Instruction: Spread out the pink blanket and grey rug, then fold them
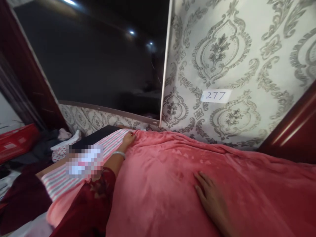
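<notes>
Although the pink blanket [158, 177] lies mostly smooth below the screen [98, 65], creases are left along its far edge, where the left hand [128, 139] curls at a corner, its grip unclear, while the right hand [209, 195] rests on it, fingers spread.

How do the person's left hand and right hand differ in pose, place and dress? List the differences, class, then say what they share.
The left hand bends its fingers at the pink blanket's far left corner; the right hand rests flatter, nearer its middle.
A bracelet circles the left hand's wrist; none shows by the right hand.
A red sleeve shows behind the left hand, none behind the right hand.
Both touch the blanket.
</notes>
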Available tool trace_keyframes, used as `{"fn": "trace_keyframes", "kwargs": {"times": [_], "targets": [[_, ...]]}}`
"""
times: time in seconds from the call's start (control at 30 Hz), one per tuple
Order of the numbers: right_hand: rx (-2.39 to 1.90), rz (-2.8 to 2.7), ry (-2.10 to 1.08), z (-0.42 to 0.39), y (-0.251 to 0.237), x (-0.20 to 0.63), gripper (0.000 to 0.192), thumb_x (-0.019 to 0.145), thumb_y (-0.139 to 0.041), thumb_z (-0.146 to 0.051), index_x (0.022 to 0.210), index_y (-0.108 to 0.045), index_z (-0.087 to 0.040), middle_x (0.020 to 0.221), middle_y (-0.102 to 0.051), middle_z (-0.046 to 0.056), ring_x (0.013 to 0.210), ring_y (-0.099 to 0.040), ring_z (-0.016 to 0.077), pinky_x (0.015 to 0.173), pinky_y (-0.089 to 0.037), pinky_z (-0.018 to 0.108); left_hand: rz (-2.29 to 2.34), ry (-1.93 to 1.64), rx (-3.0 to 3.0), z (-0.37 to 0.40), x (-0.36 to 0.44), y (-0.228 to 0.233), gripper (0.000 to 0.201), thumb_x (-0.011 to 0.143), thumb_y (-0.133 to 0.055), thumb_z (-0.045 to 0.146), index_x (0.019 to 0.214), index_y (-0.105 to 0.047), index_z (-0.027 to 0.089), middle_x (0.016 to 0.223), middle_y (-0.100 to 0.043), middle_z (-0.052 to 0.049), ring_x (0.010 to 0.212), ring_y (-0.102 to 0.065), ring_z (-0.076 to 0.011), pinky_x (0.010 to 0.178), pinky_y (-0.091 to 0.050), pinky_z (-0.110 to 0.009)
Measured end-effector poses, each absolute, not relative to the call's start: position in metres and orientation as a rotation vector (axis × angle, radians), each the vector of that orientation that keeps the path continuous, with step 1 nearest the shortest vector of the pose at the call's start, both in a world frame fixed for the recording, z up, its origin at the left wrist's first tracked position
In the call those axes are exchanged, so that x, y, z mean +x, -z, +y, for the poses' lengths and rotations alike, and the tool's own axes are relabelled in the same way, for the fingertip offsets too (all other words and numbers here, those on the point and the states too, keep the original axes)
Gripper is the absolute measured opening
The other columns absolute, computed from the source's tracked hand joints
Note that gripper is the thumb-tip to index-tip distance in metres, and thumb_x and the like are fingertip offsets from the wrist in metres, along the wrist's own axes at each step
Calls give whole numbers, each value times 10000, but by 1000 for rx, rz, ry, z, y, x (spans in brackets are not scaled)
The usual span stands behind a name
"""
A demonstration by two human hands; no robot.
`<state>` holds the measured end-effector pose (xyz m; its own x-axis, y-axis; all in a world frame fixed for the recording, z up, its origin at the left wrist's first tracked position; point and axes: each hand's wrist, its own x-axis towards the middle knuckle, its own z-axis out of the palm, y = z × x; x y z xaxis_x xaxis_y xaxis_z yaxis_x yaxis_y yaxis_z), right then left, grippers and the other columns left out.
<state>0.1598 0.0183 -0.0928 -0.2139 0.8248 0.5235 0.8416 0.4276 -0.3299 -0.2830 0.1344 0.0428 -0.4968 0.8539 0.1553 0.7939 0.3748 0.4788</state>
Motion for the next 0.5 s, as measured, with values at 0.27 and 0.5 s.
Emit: {"fn": "trace_keyframes", "kwargs": {"times": [0.27,0.5], "targets": [[-1412,-1975,65,14,96,161,473,959,-370,-431,1251,-680,-226,1345,-617,117,1236,-572,339,1074,-435,603,2375,-896,1398,185,-290,-45,251,872,-600,305,928,-741,106,799,-749,-91,768,-687,-215,662,-491,-255],[-1424,-2009,152,11,99,167,443,972,-403,-433,1285,-660,-250,1380,-599,77,1237,-581,315,1020,-498,582,2529,-1080,1379,214,-303,-34,352,899,-508,245,1152,-718,118,1068,-749,-154,1049,-668,-285,815,-501,-295]]}}
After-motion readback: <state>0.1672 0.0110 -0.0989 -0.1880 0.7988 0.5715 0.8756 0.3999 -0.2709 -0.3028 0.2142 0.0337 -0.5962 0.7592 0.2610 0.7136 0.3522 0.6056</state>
